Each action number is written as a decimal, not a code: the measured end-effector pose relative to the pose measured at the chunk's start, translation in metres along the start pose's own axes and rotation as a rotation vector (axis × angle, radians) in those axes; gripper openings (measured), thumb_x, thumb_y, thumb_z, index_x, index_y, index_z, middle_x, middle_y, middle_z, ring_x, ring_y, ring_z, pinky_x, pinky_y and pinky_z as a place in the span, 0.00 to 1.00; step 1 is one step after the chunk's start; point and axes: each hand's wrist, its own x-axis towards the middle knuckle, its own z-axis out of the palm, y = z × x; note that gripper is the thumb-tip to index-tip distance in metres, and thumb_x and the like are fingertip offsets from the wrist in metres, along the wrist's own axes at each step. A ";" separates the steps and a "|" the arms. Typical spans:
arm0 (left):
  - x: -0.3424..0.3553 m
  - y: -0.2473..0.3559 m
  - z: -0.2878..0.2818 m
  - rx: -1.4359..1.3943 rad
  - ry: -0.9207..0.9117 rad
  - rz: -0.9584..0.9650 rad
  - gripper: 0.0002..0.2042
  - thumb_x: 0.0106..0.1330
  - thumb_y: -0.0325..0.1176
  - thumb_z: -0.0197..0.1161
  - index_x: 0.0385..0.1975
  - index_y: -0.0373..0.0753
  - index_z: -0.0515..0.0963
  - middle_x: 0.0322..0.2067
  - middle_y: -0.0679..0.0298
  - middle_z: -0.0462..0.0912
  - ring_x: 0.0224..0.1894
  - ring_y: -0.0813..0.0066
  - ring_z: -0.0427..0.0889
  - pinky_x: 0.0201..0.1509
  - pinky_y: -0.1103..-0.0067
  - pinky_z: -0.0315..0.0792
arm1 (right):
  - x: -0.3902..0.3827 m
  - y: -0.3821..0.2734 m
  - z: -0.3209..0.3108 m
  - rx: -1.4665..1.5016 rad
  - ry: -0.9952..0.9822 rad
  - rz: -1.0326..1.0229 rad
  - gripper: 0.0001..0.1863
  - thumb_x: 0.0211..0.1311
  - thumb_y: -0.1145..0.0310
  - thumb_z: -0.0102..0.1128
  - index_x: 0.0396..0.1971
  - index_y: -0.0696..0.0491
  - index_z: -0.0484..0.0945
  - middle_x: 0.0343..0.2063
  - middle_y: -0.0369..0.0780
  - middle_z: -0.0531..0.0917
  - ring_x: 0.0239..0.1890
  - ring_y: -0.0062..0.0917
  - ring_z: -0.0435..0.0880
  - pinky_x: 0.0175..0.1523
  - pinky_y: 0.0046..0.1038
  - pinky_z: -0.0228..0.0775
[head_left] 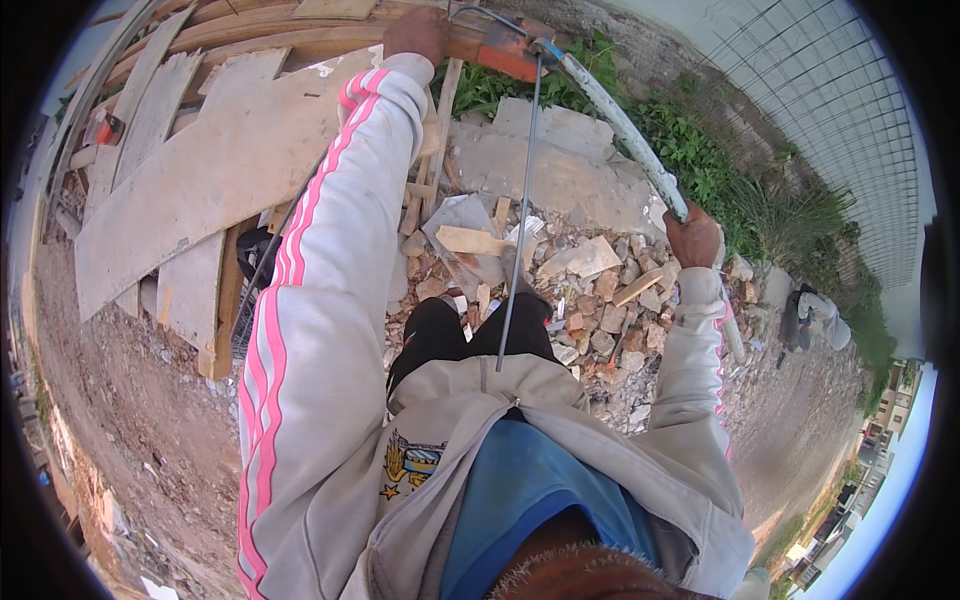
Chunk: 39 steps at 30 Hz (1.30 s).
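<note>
Hands were well apart: the right hand (692,238) was wrapped round a pale pipe (630,130), while the left hand (415,36) was up by the orange block (508,62), couldn't tell its grip. Thin rod (525,200) ran from there toward the waist. Black thing (256,253) under the boards (215,195), couldn't tell if it was a bag.

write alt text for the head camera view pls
The right hand grips a pale blue pipe, its far end beside an orange piece; from there a thin metal rod runs toward the wearer's pale jacket. The left hand is near the orange piece, with wooden boards and stone rubble around.
</note>
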 end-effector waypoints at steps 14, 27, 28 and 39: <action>-0.007 0.006 -0.009 -0.072 -0.042 0.040 0.14 0.68 0.43 0.54 0.40 0.43 0.83 0.40 0.49 0.84 0.43 0.47 0.83 0.50 0.57 0.76 | -0.017 0.006 -0.006 0.093 -0.153 -0.067 0.18 0.53 0.53 0.64 0.39 0.48 0.82 0.26 0.49 0.84 0.31 0.47 0.85 0.38 0.46 0.76; -0.009 0.006 -0.013 -0.042 -0.015 0.025 0.15 0.68 0.44 0.55 0.42 0.42 0.84 0.40 0.51 0.84 0.45 0.50 0.82 0.51 0.60 0.74 | -0.004 0.011 0.001 0.246 -0.120 -0.155 0.13 0.55 0.59 0.65 0.36 0.51 0.80 0.24 0.51 0.83 0.30 0.50 0.83 0.35 0.47 0.74; -0.008 0.003 -0.009 -0.046 0.010 0.035 0.15 0.68 0.43 0.55 0.42 0.42 0.84 0.40 0.51 0.84 0.45 0.49 0.82 0.51 0.60 0.74 | -0.003 0.013 0.002 0.258 -0.119 -0.152 0.13 0.54 0.60 0.65 0.36 0.51 0.80 0.24 0.51 0.82 0.30 0.50 0.83 0.35 0.47 0.74; -0.006 0.006 -0.011 -0.060 0.017 0.052 0.14 0.68 0.42 0.54 0.38 0.41 0.84 0.40 0.52 0.83 0.44 0.49 0.83 0.49 0.58 0.76 | -0.023 -0.001 0.010 0.179 -0.157 -0.060 0.14 0.53 0.59 0.66 0.36 0.51 0.81 0.27 0.50 0.84 0.33 0.49 0.84 0.38 0.47 0.76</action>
